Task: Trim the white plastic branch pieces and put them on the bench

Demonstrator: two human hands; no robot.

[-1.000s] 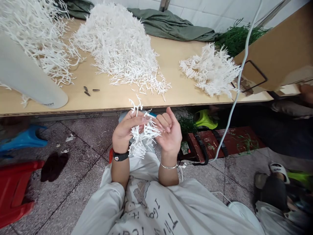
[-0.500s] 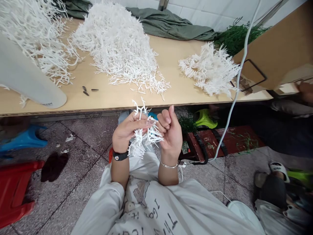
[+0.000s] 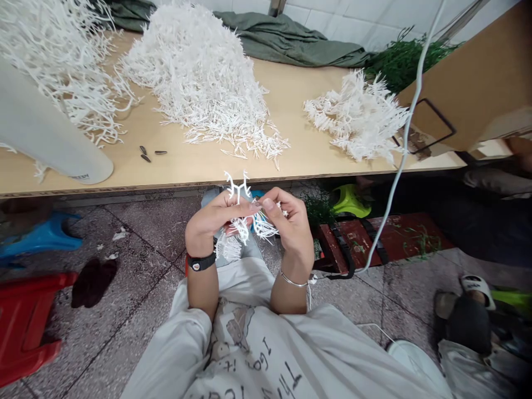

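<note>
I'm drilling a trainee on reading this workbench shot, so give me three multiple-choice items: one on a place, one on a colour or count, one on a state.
1. Where is the white sprig bundle that the hands work on?
A. On the table
B. Held in front of the table edge, above the lap
C. On the red stool

2. How many dark seeds lie on the table?
A. Three
B. Six
C. None

3. What is the state of the left hand and right hand?
A. Both flat on the table
B. One hangs free
C. Both closed on the bundle, fingertips meeting

Key: 1 B, the bundle sits below the table edge between the hands; 2 A, three seeds lie near the white roll; 3 C, thumbs and fingers pinch the sprigs.
</note>
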